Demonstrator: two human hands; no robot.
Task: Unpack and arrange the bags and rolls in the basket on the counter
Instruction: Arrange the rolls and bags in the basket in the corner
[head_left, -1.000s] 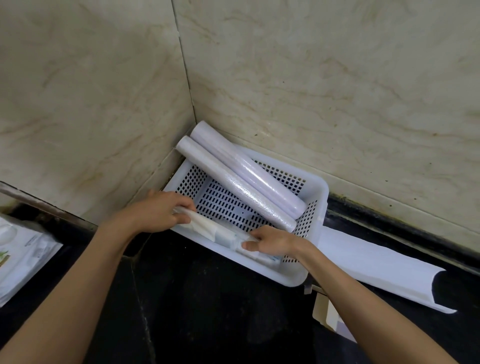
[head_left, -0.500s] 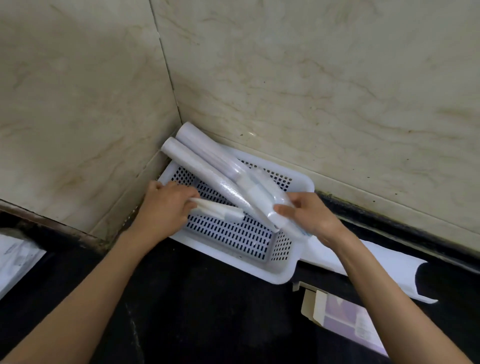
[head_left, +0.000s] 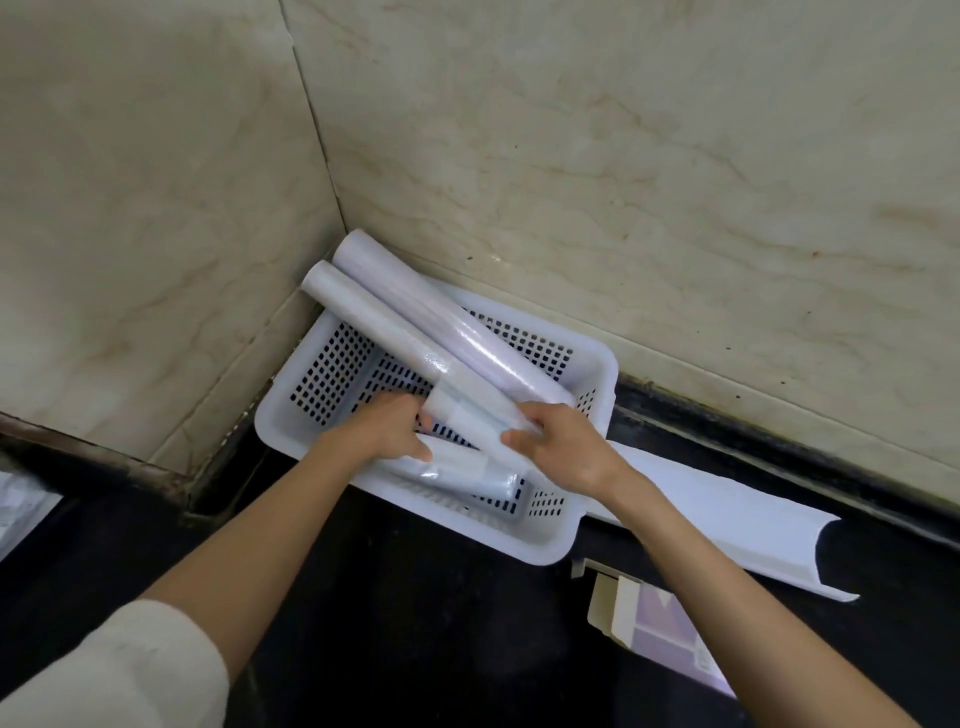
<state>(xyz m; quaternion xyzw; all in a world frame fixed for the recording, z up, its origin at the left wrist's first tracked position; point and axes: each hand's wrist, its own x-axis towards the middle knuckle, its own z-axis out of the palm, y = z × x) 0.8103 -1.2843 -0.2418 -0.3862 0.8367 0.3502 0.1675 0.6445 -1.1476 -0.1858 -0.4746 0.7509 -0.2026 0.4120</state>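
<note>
A white perforated basket (head_left: 597, 364) sits in the corner of the black counter. Two long pale lilac rolls (head_left: 395, 322) lie diagonally in it, their far ends sticking out over the back left corner. A shorter clear-wrapped roll (head_left: 467, 410) lies against them, and my right hand (head_left: 561, 447) grips its near end. Another short wrapped roll (head_left: 467, 470) lies along the basket's front side, with my left hand (head_left: 384, 431) pressed on its left end.
Marble walls meet right behind the basket. A curved white sheet (head_left: 753, 530) lies on the counter to the right. An opened purple and white carton (head_left: 660, 629) lies in front of it. A white packet (head_left: 21, 509) shows at the left edge.
My right hand has drawn its short roll down beside the long rolls. My left hand has shifted right, and its roll now lies along the basket's front side.
</note>
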